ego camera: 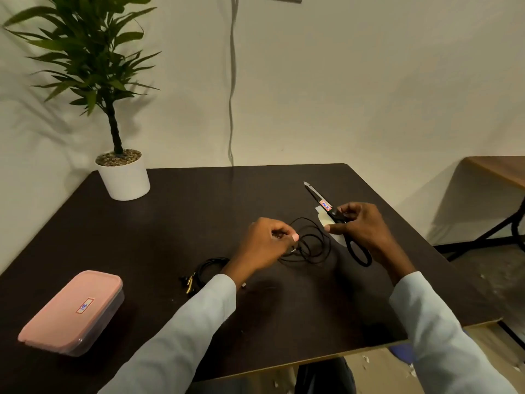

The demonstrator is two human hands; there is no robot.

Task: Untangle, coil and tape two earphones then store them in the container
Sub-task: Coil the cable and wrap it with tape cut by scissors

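Left hand (265, 245) pinches looped earphone cable (308, 245). Right hand (358, 223) fingers curled by scissors (339, 223); grip unclear. Second earphone (203, 273) coiled near lidded container (72, 311).

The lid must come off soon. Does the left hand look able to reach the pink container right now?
Probably yes, but not freely: the pink container sits on the left hand's side with bare table between, yet that hand's fingers pinch the earphone cable.

Both arms are stretched forward in light sleeves. The left hand (265, 245) is held knuckles up, the fingers curled inward (thumb and forefinger pinched together). The right hand (359, 223) is raised just beside it, its fingers bent and its thumb pointed toward the left hand
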